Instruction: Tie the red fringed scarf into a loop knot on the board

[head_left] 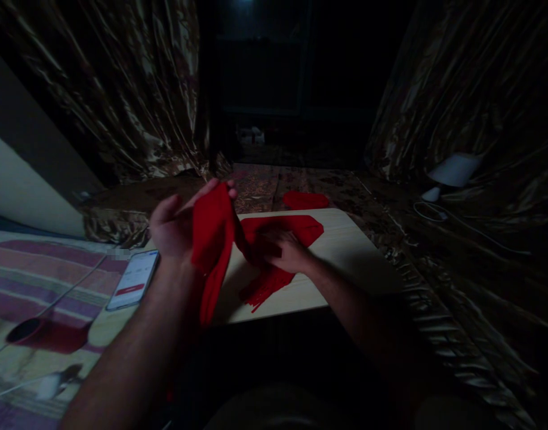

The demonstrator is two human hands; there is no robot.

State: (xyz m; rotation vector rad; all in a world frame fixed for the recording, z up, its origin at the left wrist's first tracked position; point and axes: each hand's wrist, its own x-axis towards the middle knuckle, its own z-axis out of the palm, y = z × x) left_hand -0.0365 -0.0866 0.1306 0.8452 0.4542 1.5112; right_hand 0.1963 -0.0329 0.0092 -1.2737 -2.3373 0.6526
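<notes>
My left hand (173, 227) is raised over the left edge of a small pale wooden table (345, 251), fingers closed on a strip of red cloth (214, 245) that hangs down from it. My right hand (287, 251) lies on the tabletop, fingers curled on the same red cloth where it spreads over the table (296, 228). A frayed red end (262, 289) lies near the table's front edge. The room is dim.
A second red piece (306, 200) lies beyond the table on the floor. A lit phone (134, 279) rests on a striped mat (41, 269) at left, with a red cup-like object (45, 334) and cables. Patterned curtains hang both sides; a white lamp (450, 173) is at right.
</notes>
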